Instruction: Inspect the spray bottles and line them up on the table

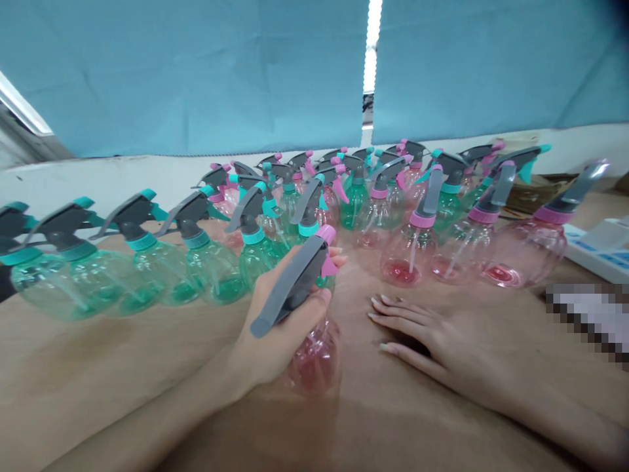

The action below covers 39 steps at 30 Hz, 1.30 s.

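Observation:
My left hand (282, 328) is wrapped round the neck of a pink spray bottle (315, 360) at the middle front of the table. Its clear round body is pink, and a grey trigger head with a pink nozzle slants up to the right above my fingers. The collar is hidden behind the hand. To the right, my right hand (422, 331) lies on the tabletop with fingers stretched out and nothing in them. Beyond that hand stand pink spray bottles (409, 252). Green spray bottles (216, 265) form a row beyond my left hand.
More green and pink spray bottles crowd the back of the brown table (98, 387). A white device with blue keys (597, 249) sits at the right, near a blurred-out patch (590, 318). Behind everything hangs a blue sheet (221, 78) above a white ledge.

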### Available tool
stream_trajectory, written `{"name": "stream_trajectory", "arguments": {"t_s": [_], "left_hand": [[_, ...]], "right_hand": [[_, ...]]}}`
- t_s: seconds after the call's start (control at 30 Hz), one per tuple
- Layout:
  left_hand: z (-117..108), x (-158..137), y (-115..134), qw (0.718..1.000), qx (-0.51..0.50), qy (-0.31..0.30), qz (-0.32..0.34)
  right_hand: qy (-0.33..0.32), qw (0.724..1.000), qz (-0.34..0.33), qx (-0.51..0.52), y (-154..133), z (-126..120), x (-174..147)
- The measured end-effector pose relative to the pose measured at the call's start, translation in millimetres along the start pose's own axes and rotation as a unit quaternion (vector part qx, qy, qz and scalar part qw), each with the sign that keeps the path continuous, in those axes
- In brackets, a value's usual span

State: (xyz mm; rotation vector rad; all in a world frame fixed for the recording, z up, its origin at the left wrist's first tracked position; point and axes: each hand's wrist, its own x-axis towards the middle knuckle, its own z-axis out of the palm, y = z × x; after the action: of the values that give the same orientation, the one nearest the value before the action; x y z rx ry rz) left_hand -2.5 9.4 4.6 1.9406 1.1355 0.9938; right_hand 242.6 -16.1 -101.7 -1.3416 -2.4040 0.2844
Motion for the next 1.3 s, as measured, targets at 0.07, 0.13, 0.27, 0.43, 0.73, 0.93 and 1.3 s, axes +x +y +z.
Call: {"name": "stream_trajectory", "arguments": {"t_s": [0.07, 0.13, 0.27, 0.43, 0.73, 0.93, 1.3], "left_hand": [[-0.5, -0.6, -1.6, 1.000, -0.001, -0.001, -0.004], [-0.7, -0.9, -2.4, 1.000, -0.002, 0.000, -0.006], [-0.1, -1.0, -1.6, 1.000, -0.002, 0.003, -0.004], [0.5, -2.2, -2.4, 1.000, -0.006, 0.004, -0.019], [-5.2, 0.6, 0.6, 0.999, -0.026, -0.024, 0.002], [-8.8, 0.5, 2.8, 1.000, -0.009, -0.030, 0.006], [-7.2, 2.5, 0.9, 0.997, -0.063, -0.022, 0.051]], "right_hand": [[0.002, 1.000, 0.003, 0.009, 0.0, 0.3, -0.2], [0.007, 1.000, 0.004, 0.021, 0.0, 0.2, -0.1], [0.004, 1.000, 0.004, 0.023, -0.3, -0.8, 0.0], [-0.005, 1.000, 0.004, 0.010, -0.4, -1.9, 0.1], [0.007, 1.000, 0.000, 0.017, -0.2, -0.9, -0.6], [0.009, 1.000, 0.000, 0.026, 0.8, 0.0, -0.7], [-0.001, 1.000, 0.004, 0.021, 1.4, -0.5, -0.7]]}}
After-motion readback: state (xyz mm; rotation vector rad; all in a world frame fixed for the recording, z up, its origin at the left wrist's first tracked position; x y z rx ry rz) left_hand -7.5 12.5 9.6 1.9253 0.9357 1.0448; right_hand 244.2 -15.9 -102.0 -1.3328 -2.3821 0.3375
